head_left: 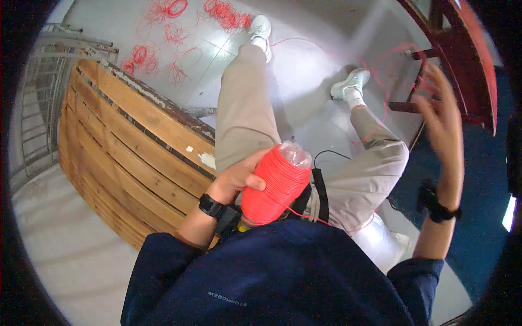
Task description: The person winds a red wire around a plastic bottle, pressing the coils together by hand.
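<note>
My left hand is closed around a clear plastic bottle wound thickly with red cord, its thumb lying over the windings. The bottle's bare ribbed base sticks out at the upper end. It tilts across my lap, close to my body. A loose red strand leads off the windings toward the right. Raised at the right, my right hand has its fingers apart and is slightly blurred by motion. Red cord passes near its fingertips, and I see nothing gripped in it.
Several tangled heaps of red cord lie on the grey floor at the far left. A slatted wooden bench stands on the left. Dark red wooden furniture rises at the right, beside my right hand. Thin red cord trails across the floor near my shoes.
</note>
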Demonstrator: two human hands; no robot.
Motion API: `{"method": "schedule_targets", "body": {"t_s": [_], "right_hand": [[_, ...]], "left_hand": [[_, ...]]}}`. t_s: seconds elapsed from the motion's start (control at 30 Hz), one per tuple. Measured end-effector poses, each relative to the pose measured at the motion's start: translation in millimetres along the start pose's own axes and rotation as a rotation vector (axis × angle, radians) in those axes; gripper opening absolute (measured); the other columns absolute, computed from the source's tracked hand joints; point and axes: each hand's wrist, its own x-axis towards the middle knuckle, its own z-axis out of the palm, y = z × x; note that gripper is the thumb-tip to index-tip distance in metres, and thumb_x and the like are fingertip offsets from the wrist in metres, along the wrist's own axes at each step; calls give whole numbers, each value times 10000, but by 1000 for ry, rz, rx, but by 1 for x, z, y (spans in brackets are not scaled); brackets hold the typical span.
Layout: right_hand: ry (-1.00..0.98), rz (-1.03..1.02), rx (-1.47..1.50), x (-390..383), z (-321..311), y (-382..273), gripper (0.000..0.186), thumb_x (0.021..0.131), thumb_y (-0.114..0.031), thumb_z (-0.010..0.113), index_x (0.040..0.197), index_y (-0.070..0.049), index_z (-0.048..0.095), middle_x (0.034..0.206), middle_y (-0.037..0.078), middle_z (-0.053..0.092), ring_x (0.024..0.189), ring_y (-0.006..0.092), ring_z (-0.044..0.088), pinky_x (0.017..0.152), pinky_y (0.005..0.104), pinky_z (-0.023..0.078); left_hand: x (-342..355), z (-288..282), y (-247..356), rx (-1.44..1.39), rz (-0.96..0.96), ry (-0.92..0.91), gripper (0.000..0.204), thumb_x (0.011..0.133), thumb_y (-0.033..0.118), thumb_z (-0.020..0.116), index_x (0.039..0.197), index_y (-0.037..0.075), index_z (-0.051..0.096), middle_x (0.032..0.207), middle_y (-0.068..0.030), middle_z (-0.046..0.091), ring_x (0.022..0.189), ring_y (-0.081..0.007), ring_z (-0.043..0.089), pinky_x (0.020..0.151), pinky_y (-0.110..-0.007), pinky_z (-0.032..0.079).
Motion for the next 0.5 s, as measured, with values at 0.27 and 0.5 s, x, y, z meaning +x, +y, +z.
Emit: {"method": "schedule_targets", "body": {"t_s": [0.27, 0.5], "right_hand": [[-511, -596, 123, 43, 195, -74, 483, 853, -104, 665, 1321, -186, 575, 1250, 151, 521, 999, 312, 592, 860, 388, 509], [-454, -975, -97, 62, 250, -74, 375, 922, -279, 589, 1293, -233, 609, 1426, 144, 435, 1229, 349, 478, 1034, 408, 410]], "left_hand": [[1, -11, -9, -129, 39, 2, 1124, 595, 249, 883, 1488, -6, 249, 1420, -99, 447, 1307, -194, 433, 1113, -350, 310], [3, -16, -6, 21, 114, -51, 1105, 601, 333, 887, 1459, -20, 286, 1381, -105, 465, 1296, -198, 428, 1102, -345, 311]]}}
